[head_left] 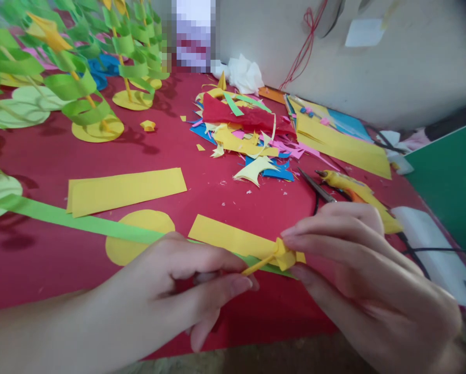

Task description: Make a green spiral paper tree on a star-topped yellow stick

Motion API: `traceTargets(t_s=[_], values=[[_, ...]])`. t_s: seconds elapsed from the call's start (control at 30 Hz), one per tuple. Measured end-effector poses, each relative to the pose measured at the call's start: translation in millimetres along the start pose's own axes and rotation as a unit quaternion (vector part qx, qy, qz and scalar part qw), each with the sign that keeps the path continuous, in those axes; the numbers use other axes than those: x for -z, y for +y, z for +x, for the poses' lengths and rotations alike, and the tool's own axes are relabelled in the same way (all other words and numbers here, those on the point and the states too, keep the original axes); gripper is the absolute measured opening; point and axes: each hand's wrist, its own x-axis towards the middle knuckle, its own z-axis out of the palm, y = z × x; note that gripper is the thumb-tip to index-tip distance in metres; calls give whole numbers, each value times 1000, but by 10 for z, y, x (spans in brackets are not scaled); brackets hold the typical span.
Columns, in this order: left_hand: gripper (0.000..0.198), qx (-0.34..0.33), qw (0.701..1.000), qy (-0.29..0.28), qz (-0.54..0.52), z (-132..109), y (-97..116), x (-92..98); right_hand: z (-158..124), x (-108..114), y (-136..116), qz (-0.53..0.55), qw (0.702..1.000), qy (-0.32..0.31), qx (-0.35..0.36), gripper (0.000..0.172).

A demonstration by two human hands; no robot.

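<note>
Between finger and thumb my left hand (178, 285) pinches a thin yellow paper stick (259, 266) near the table's front edge. At the stick's far end sits a small yellow paper star (285, 255), held by the fingertips of my right hand (357, 265). Star and stick touch; how they are joined cannot be made out. Beneath the hands lie a long green paper strip (80, 223), a yellow paper strip (233, 234) and a yellow paper disc (135, 249). My left hand hides part of the green strip.
Paper plants with curled green leaves (77, 88) stand at the left. A loose star (148, 125) lies near them. Paper scraps (252, 140) are heaped behind my hands. Scissors (316, 186) and a yellow glue gun (349, 187) lie at right, beside a white power strip (435, 254).
</note>
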Motion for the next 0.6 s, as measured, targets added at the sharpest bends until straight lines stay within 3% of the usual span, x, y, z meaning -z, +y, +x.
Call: traceTargets(t_s=[0.3,0.6], values=[[40,15,999,-7,30,2,35,21,11,-7,8,1,1000,5,8,20],[29,6,999,12,48,-16,34,11,17,7,3,-11,1000,-7,27,22]])
